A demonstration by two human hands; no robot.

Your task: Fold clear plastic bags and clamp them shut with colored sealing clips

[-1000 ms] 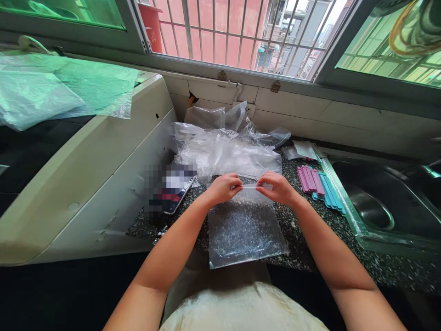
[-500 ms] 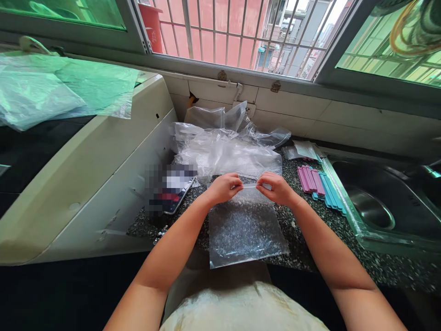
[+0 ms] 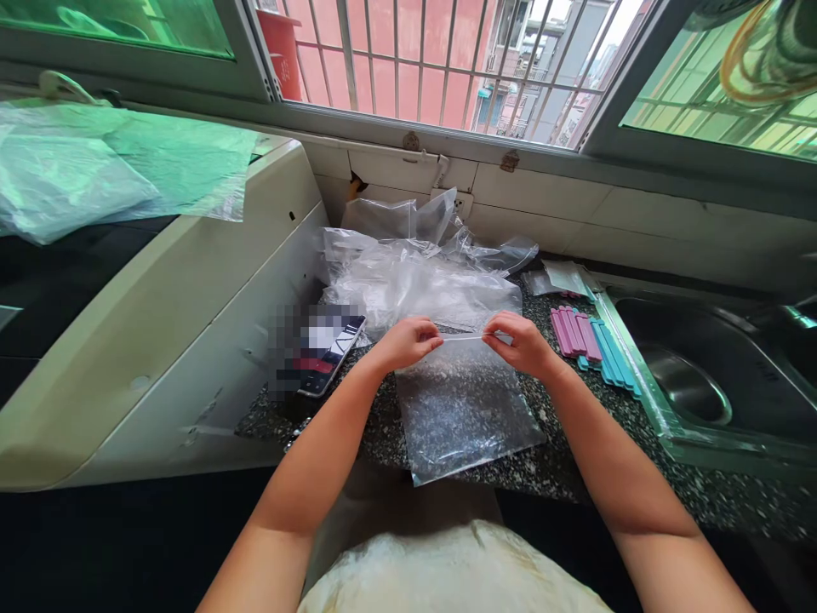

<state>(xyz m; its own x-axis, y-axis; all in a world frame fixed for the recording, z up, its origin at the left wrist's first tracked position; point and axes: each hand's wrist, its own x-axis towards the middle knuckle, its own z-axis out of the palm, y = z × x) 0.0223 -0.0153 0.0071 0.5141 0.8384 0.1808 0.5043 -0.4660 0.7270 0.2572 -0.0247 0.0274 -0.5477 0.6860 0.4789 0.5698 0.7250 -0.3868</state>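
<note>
A clear plastic bag [image 3: 469, 417] hangs flat over the speckled countertop, its lower corner near the counter's front edge. My left hand [image 3: 409, 342] pinches its top edge near the left end. My right hand [image 3: 516, 342] pinches the same edge farther right, with a taut whitish strip stretched between the two hands. Just beyond them lies a heap of crumpled clear plastic bags [image 3: 414, 277]. To the right of my right hand are several pink sealing clips [image 3: 575, 332] and several blue sealing clips [image 3: 614, 353], laid side by side.
A phone [image 3: 330, 353], partly pixelated, rests left of my left hand beside a cream appliance [image 3: 210, 315]. More plastic sheets [image 3: 185, 153] lie on top at the left. A metal sink [image 3: 693, 383] is at the right, with small packets [image 3: 565, 277] behind the clips. A barred window stands behind.
My hands have moved apart along the bag's top edge, the left one shifting left. The bag's lower part has swung slightly to the right.
</note>
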